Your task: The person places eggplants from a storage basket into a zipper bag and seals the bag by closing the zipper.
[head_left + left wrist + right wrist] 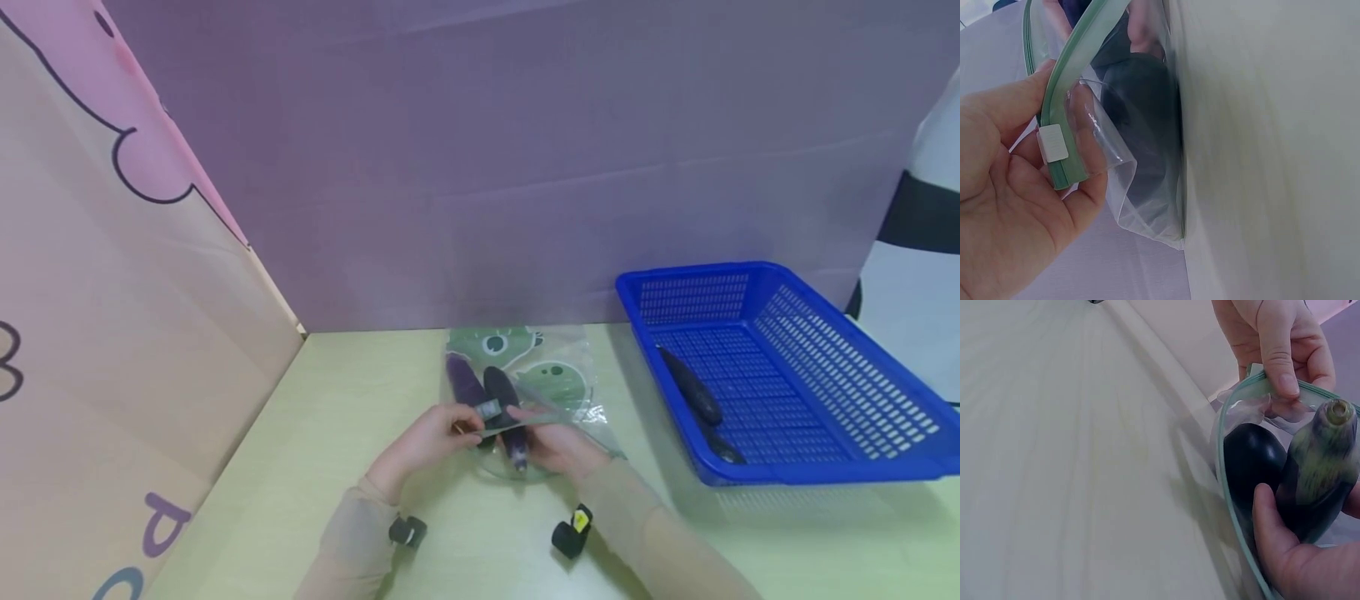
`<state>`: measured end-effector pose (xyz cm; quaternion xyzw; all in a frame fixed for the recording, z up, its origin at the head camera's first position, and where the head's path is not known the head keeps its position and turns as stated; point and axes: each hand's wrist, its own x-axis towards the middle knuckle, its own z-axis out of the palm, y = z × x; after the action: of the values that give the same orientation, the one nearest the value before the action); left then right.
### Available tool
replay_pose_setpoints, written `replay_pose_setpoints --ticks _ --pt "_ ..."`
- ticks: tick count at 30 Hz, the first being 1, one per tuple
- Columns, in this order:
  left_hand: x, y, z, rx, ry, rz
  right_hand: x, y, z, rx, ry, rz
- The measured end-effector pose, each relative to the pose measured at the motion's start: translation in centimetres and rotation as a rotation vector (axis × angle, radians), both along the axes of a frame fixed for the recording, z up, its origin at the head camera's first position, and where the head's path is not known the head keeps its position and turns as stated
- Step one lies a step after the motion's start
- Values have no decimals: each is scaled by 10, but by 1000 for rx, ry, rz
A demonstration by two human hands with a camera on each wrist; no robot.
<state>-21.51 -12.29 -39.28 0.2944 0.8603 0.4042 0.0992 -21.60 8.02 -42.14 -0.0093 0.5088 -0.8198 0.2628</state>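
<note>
Your right hand [562, 446] grasping a glossy dark eggplant [1319, 465], its stem end streaked green, at the mouth of a clear, green-edged bag [1071, 62], your left hand [427, 437] pinching the bag's edge, another eggplant [1250, 456] inside, leftward, blue basket [780, 473] on the right.

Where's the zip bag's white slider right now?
In the left wrist view, the white slider sits left of centre, near the lower end of the green zip strip, beside the left hand gripping that strip.
</note>
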Motion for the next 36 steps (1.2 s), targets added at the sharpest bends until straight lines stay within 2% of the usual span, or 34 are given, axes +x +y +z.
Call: replay_pose_setpoints --ticks 10,15,18,22,25,36 --pt "1 0 2 6 12 -10 -3 -6 -1 26 70 -67" --pt "1 0 2 9 16 -14 -7 -15 -1 57 20 -188" --pt "1 0 2 11 17 -12 -8 -20 -1 78 19 -236" --pt "1 -1 2 11 22 -14 -9 -23 -2 79 40 -230" --pt "0 -2 1 11 27 -21 -11 -25 -3 87 24 -232" --pt "-1 -2 -1 17 41 -36 -17 -33 -2 158 -23 -334"
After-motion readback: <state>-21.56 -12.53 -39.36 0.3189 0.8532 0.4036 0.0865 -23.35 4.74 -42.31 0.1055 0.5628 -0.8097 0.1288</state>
